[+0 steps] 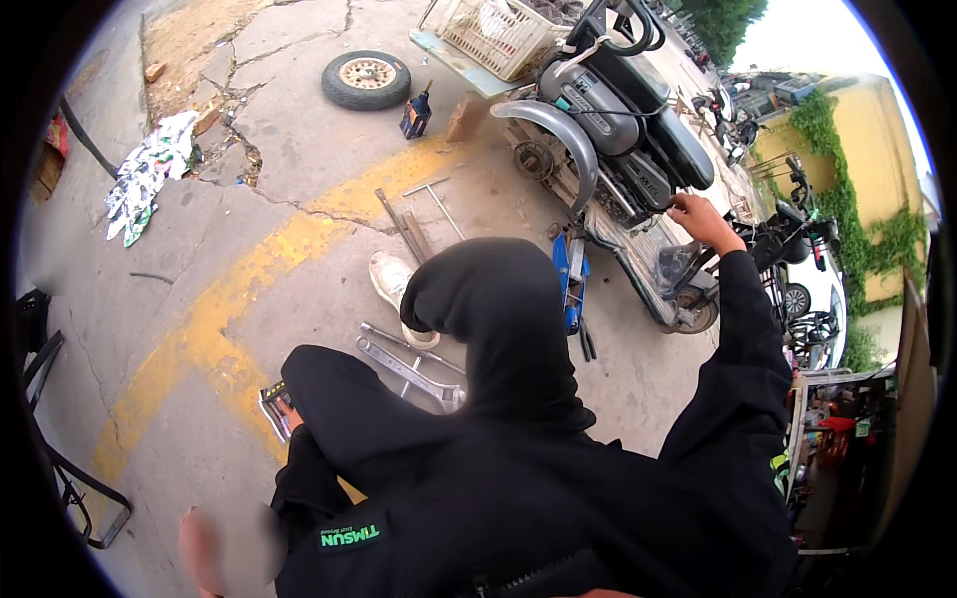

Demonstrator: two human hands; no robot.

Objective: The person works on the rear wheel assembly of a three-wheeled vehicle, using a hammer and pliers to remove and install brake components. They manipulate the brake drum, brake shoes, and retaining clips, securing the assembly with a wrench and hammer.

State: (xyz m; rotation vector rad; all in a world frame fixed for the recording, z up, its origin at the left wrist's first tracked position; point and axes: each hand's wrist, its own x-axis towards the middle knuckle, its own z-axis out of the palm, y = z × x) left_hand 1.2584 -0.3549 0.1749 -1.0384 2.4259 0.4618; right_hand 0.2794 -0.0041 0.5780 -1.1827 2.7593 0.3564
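Note:
My right hand [706,221] reaches out to the dark grey scooter [603,105], its bent fingers closed at the lower edge of the body near the seat. On the left, my left hand [291,417] is beside my knee, with its fingers against a small dark box [273,403]; they look closed on its edge, and the knee and sleeve hide part of the hand. A silver fender [563,135] curves over the scooter's end, where a bare hub [533,159] shows. Beside the scooter stands a blue jack [570,269].
A wheel with tyre [367,80] lies flat near a dark bottle [416,115]. Metal bars and wrenches [409,371] lie around my shoe [394,279]. A crate [498,38], a crumpled cloth [150,174] and a metal frame [90,488] surround me. Lower left, a blurred skin-coloured shape [199,553] shows.

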